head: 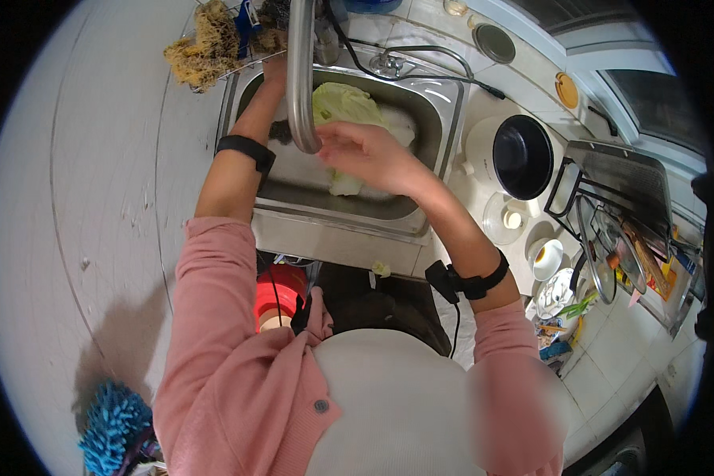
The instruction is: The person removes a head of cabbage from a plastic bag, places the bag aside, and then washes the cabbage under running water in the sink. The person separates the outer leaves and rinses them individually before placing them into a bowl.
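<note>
A stainless steel sink point(446, 143) lies before me, with a pale green cabbage point(342, 101) in it. A smaller pale leaf piece point(345, 184) shows below my right hand point(366, 154). That hand is over the basin, fingers extended beside the mouth of a metal tap spout point(301, 77), with nothing visible in it. My left hand point(275, 66) reaches to the sink's back left corner, by a wire rack point(253, 64). Its fingers are hidden behind the rack and spout, so any hold is hidden. A dark drain point(281, 132) shows at the basin's left.
A loofah point(205, 53) sits at the rack. Right of the sink stand a black-lined pot point(523, 157), a clear lid point(500, 220) and a white bowl point(545, 260). Farther right is a rack with glass lids point(598, 250). A black cable point(428, 77) crosses the sink's back edge.
</note>
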`<action>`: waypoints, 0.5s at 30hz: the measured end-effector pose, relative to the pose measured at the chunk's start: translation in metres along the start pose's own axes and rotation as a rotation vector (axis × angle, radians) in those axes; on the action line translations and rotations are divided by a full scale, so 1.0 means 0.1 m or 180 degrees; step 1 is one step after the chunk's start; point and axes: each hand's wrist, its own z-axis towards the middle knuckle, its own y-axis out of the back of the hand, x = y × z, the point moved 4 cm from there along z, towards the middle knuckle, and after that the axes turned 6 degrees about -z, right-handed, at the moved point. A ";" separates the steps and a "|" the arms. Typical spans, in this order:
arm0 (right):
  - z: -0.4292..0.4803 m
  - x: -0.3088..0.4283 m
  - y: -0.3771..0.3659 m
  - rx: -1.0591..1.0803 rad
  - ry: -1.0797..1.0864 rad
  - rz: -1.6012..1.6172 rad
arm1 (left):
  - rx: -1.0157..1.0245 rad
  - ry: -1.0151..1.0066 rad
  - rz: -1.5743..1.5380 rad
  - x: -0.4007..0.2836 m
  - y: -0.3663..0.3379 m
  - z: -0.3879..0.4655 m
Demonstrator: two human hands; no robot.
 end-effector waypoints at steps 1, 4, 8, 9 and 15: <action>0.02 -0.06 0.01 -0.0023 0.0105 0.0242 | -0.0033 -0.0010 -0.0036 0.01 -0.01 0.00; 0.10 -0.44 0.09 -0.0285 -0.0576 0.0906 | -0.0155 -0.0034 -0.0303 0.08 0.06 0.04; 0.19 -0.99 -0.08 -0.0561 -0.1483 0.1458 | -0.0423 0.0033 -0.1177 0.17 0.17 0.07; 0.20 -1.12 -0.18 -0.0555 -0.1687 0.1515 | -0.0447 0.0202 -0.1683 0.18 0.16 -0.02; 0.63 -1.73 -0.72 -0.0453 -0.1593 0.3298 | 0.0673 0.2600 -0.6217 -0.31 -0.31 -1.25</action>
